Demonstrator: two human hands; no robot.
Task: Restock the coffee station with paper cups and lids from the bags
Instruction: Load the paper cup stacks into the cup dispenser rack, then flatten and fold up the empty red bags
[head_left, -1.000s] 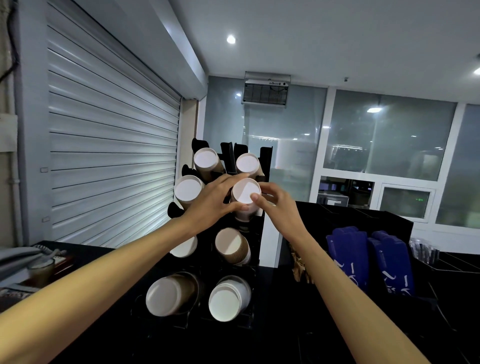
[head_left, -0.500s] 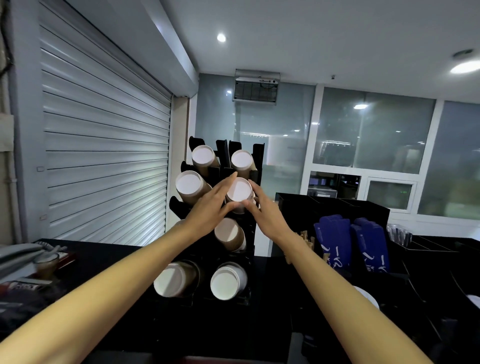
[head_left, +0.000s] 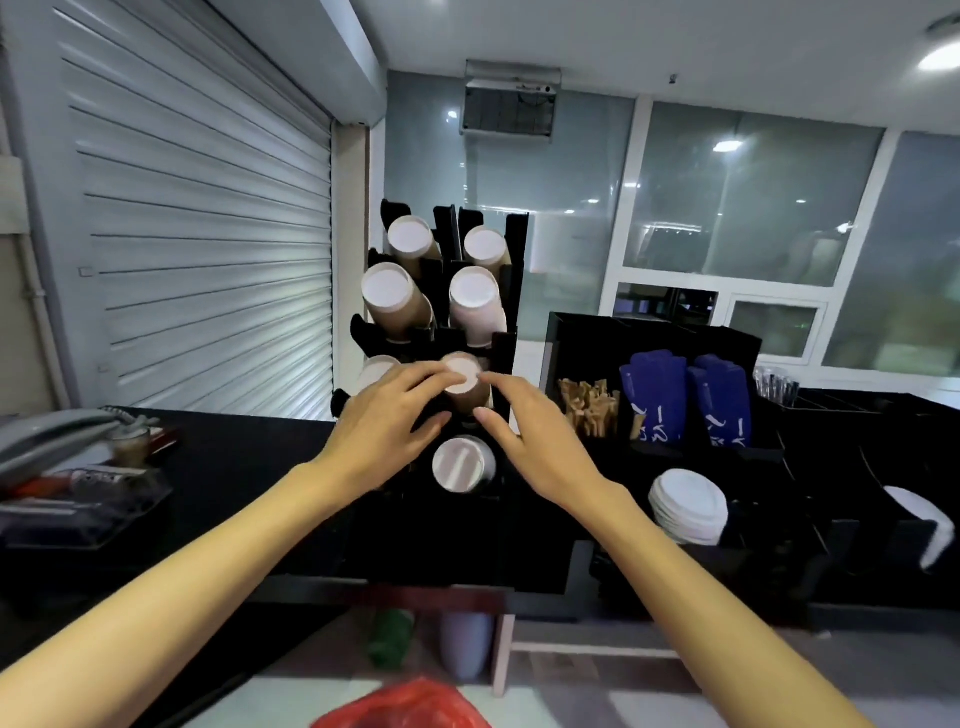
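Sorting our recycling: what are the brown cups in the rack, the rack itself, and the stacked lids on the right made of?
Brown cups: likely paper, matte kraft sides, white bases. Rack: seemingly black plastic or acrylic, smooth, slightly glossy. Stacked lids: probably thin white plastic, moulded rims.

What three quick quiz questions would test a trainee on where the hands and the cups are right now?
1. True or false: both hands are at the same cup stack in the black cup rack.
2. Which lies right of the rack? A) white lids B) grey phone C) roller shutter
3. Fill in: the sleeves standing behind the lids are ____ in colour.

Key:
1. True: the left hand and right hand flank the brown cup stack in the third row; whether the fingers touch it is unclear.
2. A: the white lids.
3. Blue: the blue sleeves.
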